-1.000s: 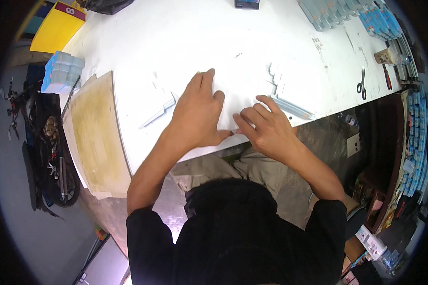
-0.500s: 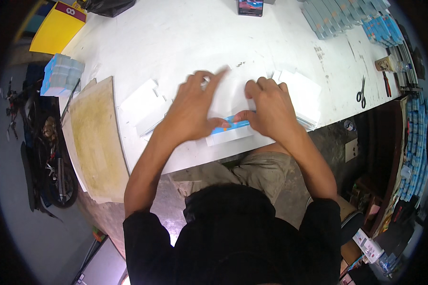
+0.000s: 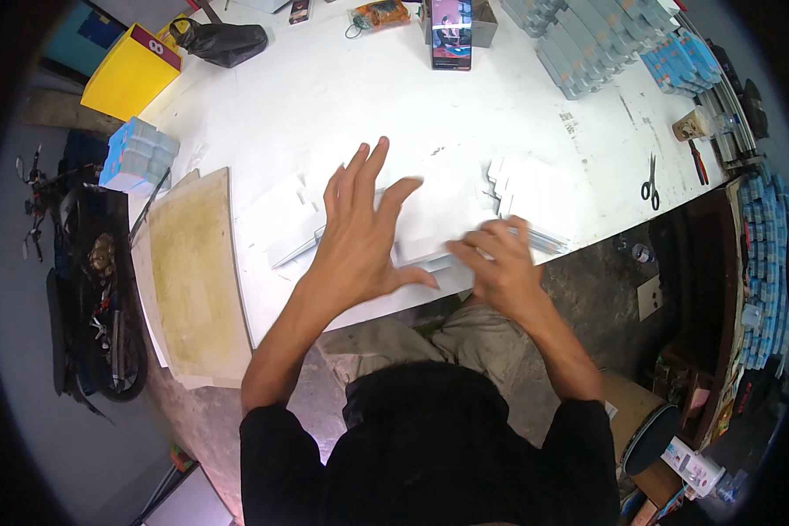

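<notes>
A white sheet of card or paper (image 3: 423, 226) lies at the table's near edge between my hands, its front edge slightly raised. My left hand (image 3: 359, 237) hovers over the sheet's left side, fingers spread wide and thumb stretched out, holding nothing. At the sheet's right front corner is my right hand (image 3: 506, 261), its fingers bent and smeared by motion; whether they grip the edge I cannot make out. A loose pile of white sheets (image 3: 276, 210) lies left of my left hand. Another white pile (image 3: 539, 197) fans out beyond my right hand.
A yellowed board (image 3: 193, 272) covers the table's left end, near a blue-and-grey stack (image 3: 140, 158). Scissors (image 3: 650, 182) and red-handled pliers (image 3: 699, 163) lie right. Tall grey stacks (image 3: 587, 53), a phone-pictured box (image 3: 451, 35), a black bag (image 3: 223, 42) and a yellow box (image 3: 133, 72) stand farther back.
My left hand has opened and lifted off the sheet. My right hand has moved nearer to the front edge. The blue printed strip under my thumbs is no longer visible. The view has tilted up.
</notes>
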Available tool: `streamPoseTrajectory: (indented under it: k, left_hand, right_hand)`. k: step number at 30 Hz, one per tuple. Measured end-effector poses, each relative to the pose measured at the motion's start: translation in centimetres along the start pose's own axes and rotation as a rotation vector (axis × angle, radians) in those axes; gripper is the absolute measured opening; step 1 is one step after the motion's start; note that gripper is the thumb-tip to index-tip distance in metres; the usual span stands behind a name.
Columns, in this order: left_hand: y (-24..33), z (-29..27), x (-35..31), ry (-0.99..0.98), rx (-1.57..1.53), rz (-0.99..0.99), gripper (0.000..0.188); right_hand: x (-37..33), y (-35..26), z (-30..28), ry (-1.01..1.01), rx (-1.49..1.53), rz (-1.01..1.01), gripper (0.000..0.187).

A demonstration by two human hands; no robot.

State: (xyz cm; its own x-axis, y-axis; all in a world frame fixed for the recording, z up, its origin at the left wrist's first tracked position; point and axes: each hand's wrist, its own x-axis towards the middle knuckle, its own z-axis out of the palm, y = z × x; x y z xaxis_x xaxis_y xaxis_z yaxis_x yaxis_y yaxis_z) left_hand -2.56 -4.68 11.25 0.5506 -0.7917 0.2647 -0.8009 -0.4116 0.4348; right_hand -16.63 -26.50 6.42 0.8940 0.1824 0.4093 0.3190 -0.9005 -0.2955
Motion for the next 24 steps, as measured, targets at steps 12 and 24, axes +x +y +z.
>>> streamPoseTrajectory:
  k: [12, 24]
  left_hand:
    - [-0.4, 2.0, -0.9, -0.248, 0.145, -0.029, 0.071]
    - [-0.5, -0.1, 1.6, -0.397, -0.038, -0.151, 0.061]
  right_hand:
    - [-3.2, 1.7, -2.1, 0.080, -0.009, 0.155, 0.037]
    - [4.1, -0.3, -0.6, -0.375, 0.140, -0.002, 0.014]
